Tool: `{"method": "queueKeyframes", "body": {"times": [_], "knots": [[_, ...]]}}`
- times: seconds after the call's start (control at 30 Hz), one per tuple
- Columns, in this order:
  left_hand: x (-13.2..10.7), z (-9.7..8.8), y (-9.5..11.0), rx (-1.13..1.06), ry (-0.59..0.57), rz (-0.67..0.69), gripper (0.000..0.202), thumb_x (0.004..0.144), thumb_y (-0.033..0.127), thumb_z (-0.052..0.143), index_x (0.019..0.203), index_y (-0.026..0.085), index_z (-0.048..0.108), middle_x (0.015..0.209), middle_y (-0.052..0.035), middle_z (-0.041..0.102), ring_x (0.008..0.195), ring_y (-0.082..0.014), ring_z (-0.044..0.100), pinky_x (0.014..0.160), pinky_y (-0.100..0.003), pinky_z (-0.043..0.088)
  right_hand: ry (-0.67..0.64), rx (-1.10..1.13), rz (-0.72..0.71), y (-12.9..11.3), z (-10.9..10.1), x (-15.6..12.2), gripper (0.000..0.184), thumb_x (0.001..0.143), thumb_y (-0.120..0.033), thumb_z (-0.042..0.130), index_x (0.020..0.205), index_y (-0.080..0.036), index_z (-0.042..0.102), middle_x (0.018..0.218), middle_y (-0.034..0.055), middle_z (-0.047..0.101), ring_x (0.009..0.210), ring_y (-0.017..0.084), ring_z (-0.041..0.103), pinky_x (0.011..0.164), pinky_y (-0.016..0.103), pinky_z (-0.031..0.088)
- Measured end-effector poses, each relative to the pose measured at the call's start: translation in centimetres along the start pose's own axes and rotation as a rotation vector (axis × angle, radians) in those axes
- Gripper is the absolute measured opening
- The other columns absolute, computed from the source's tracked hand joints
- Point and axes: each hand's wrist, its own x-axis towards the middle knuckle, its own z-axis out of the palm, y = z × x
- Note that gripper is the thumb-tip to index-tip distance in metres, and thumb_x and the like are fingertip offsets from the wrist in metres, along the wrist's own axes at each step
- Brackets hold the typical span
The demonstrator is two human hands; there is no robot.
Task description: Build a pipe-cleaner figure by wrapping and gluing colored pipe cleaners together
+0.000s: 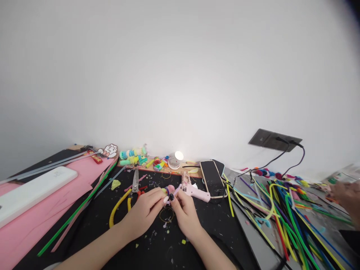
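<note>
My left hand (144,213) is closed around a small fuzzy pipe-cleaner piece (170,189) with pink, purple and yellow-green coils. Close against it, my right hand (186,214) pinches a lilac pipe-cleaner strip (178,189) at the same piece. The fingertips of both hands nearly meet and hide much of the work. Just beyond my right hand lies a pink hot glue gun (197,192). To the left of my left hand rest scissors (135,183) with yellow handles, partly beside a red-handled tool (140,191).
A phone (213,179) lies at the back right. Many coloured pipe cleaners (292,217) spread over the grey surface. A white device (36,193) sits on pink sheets (81,176). A bright lamp (176,159) stands by the wall. Another person's hand (347,197) shows far right.
</note>
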Motion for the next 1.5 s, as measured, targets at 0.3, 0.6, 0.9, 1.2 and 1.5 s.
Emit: {"method": "queueKeyframes", "body": {"times": [0.3,0.6,0.9,1.2,1.5], "knots": [[-0.2,1.0,0.2,-0.278,-0.008,-0.202,0.035,0.093,0.035,0.035,0.063,0.019,0.041,0.058,0.0046,0.04,0.053,-0.0106,0.039,0.051,-0.023,0.031,-0.004,-0.095,-0.03,-0.1,0.6,-0.2,0.024,0.096,-0.03,0.037,0.076,-0.019,0.046,0.069,-0.0022,0.046,0.062,0.012,0.041,0.06,0.024,0.033],[0.0,1.7,0.2,-0.745,-0.07,-0.468,0.037,0.082,0.051,0.049,0.064,0.019,0.043,0.051,0.0087,0.037,0.038,-0.0041,0.024,0.039,-0.02,0.016,0.027,-0.193,-0.06,-0.6,0.7,-0.4,0.025,0.094,-0.025,0.036,0.07,-0.02,0.041,0.065,-0.0026,0.043,0.059,0.013,0.039,0.057,0.024,0.03],[0.1,1.7,0.0,-0.684,-0.045,-0.397,0.038,0.088,0.052,0.042,0.071,0.018,0.047,0.048,0.0093,0.038,0.039,-0.0055,0.03,0.043,-0.02,0.027,0.079,-0.05,0.017,-0.6,0.6,-0.2,0.026,0.096,-0.031,0.035,0.075,-0.02,0.046,0.067,-0.0012,0.045,0.061,0.014,0.039,0.058,0.026,0.033],[-0.1,1.7,0.0,-0.57,-0.065,-0.322,0.033,0.092,0.049,0.037,0.077,0.021,0.044,0.05,0.0104,0.033,0.042,-0.0076,0.03,0.044,-0.02,0.029,0.023,-0.082,-0.013,-0.4,0.9,-0.2,0.027,0.096,-0.031,0.036,0.072,-0.02,0.044,0.066,-0.0034,0.042,0.059,0.011,0.038,0.056,0.023,0.032],[0.8,-1.1,-0.3,-0.472,0.438,-0.415,0.027,0.084,0.044,0.055,0.074,0.019,0.052,0.06,0.0044,0.057,0.054,-0.0111,0.054,0.053,-0.022,0.045,0.194,-0.535,-0.113,0.7,-1.4,0.9,0.022,0.081,-0.013,0.048,0.101,-0.019,0.053,0.096,0.0075,0.059,0.093,0.024,0.053,0.083,0.039,0.043]]}}
